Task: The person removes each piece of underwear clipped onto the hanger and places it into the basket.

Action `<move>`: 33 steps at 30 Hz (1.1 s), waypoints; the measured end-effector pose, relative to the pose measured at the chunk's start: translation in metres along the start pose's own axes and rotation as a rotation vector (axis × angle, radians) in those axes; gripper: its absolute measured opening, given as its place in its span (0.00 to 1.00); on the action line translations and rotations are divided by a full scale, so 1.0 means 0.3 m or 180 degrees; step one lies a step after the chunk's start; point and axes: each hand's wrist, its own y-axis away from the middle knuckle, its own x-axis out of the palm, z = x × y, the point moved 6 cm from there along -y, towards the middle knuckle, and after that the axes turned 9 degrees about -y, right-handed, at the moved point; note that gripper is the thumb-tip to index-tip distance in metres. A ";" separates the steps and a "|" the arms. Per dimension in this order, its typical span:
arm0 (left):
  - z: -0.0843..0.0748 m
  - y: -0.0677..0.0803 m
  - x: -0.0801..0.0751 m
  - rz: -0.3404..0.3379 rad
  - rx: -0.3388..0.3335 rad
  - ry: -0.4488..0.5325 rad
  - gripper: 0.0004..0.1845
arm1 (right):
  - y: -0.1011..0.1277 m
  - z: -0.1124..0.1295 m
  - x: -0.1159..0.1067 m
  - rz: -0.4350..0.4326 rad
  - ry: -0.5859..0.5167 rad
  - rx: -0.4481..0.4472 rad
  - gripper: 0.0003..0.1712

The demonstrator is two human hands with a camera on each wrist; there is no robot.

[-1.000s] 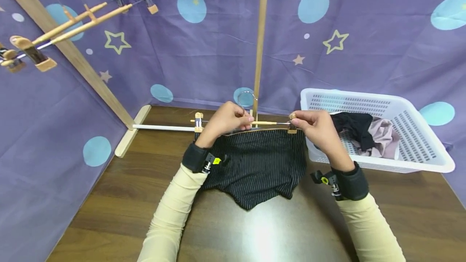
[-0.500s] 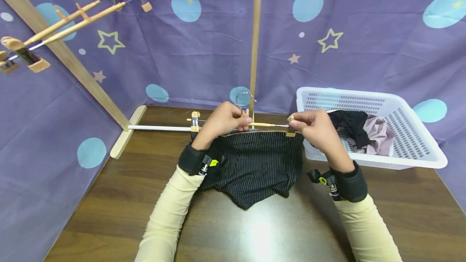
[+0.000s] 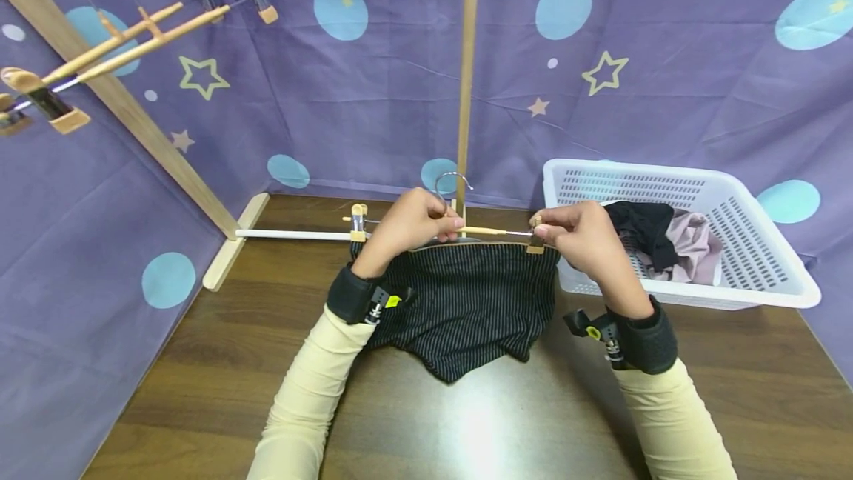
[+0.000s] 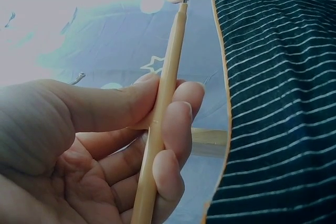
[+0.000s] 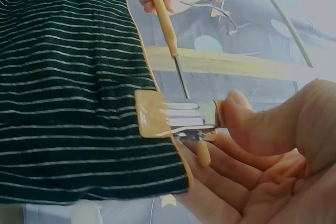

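The left hand [image 3: 408,224] has its grip closed round the hanger [image 3: 481,230]: in the left wrist view the thumb and curled fingers [image 4: 176,124] wrap the wooden bar. The right hand [image 3: 581,237] pinches the clip [image 3: 535,237] at the bar's right end; in the right wrist view the thumb presses the clip's metal tail while the other fingers lie beneath it, and the clip's wooden pad sits on the hem of the shorts [image 3: 466,302].

The shorts, dark with thin pale stripes, hang from the bar towards 6 o'clock, their lower edge lying on the counter [image 3: 466,421] between the two forearms. A second clip [image 3: 358,222] sits at the bar's left end, at 9 o'clock from the left hand. The hanger's wire hook [image 3: 452,182] rises at 12 o'clock, just in front of a wooden post [image 3: 465,80].

At 3 o'clock from the right hand stands a white basket [image 3: 773,280] holding black and pink clothes [image 3: 673,243]. At 10 o'clock, well apart, more clip hangers [image 3: 133,35] hang against the purple backdrop [image 3: 666,95].
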 end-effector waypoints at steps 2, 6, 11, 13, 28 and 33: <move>-0.002 0.003 -0.001 -0.0013 0.0005 0.0012 0.14 | 0.003 0.002 0.000 -0.0086 0.0038 -0.0015 0.10; -0.003 0.005 -0.003 -0.0030 -0.0006 0.0033 0.14 | 0.008 0.010 0.001 -0.0293 0.0031 -0.0106 0.08; 0.000 0.004 -0.003 -0.0029 -0.0051 0.0033 0.12 | 0.012 0.021 0.004 -0.0594 0.0078 -0.0294 0.08; 0.000 0.005 -0.005 -0.0027 -0.0073 0.0035 0.12 | 0.014 0.025 0.005 -0.0675 0.0088 -0.0335 0.08; -0.005 0.011 -0.018 -0.0090 -0.0089 -0.0039 0.11 | 0.020 0.037 0.011 -0.1095 0.0066 -0.0556 0.07; -0.009 0.013 -0.021 -0.0117 -0.0088 -0.0035 0.10 | 0.023 0.040 0.011 -0.1230 0.0073 -0.0616 0.07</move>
